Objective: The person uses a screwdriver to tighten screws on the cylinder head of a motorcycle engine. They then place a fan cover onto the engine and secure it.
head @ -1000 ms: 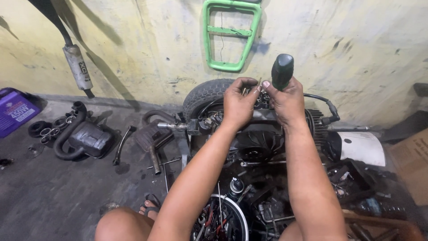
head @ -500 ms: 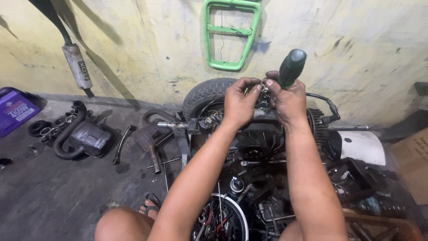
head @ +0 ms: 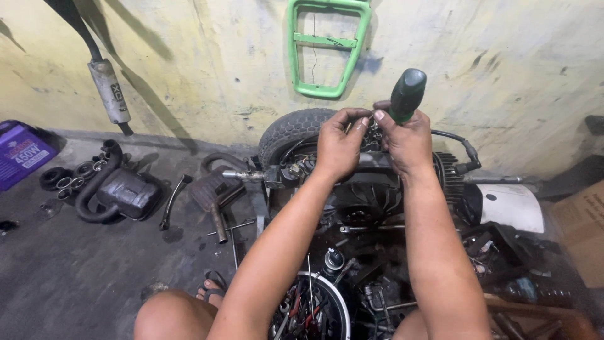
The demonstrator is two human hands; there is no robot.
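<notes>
Nearest to us, at the bottom of the view, a bare knee (head: 170, 318) and a sandalled foot (head: 211, 291) rest on the grey concrete floor (head: 75, 277), with a round chrome-rimmed part (head: 314, 308) full of wires between the forearms. Further out both arms reach over the stripped engine block (head: 365, 201) of a small motorcycle, where a finned black cover sits just below the hands. The left hand (head: 338, 146) is curled, fingertips pinched on a small metal fitting (head: 371, 131) at the top of the engine; what exactly it pinches we cannot tell. The right hand (head: 409, 141) is closed round a screwdriver with a dark green handle (head: 407, 94), handle tilted up and away, tip hidden behind the fingers. We judge the step in hand to be seating the tip on a fastener there; the next move would call for steady downward pressure, with the left fingers kept off the blade. Left of the engine, on the floor, lie a black air box with hose (head: 119, 189), loose bearings (head: 66, 182) and a bent lever (head: 173, 200). At the far left edge of the floor stands a purple rectangular container (head: 22, 154) with a pale label. At the right edge sits a brown cardboard box (head: 582, 230), printed on its side, beside a white panel (head: 509, 204). Behind the engine, a tyre (head: 292, 132); on the yellowish wall (head: 189, 75) hang a green frame (head: 324, 44) and a silver exhaust pipe (head: 108, 91).
</notes>
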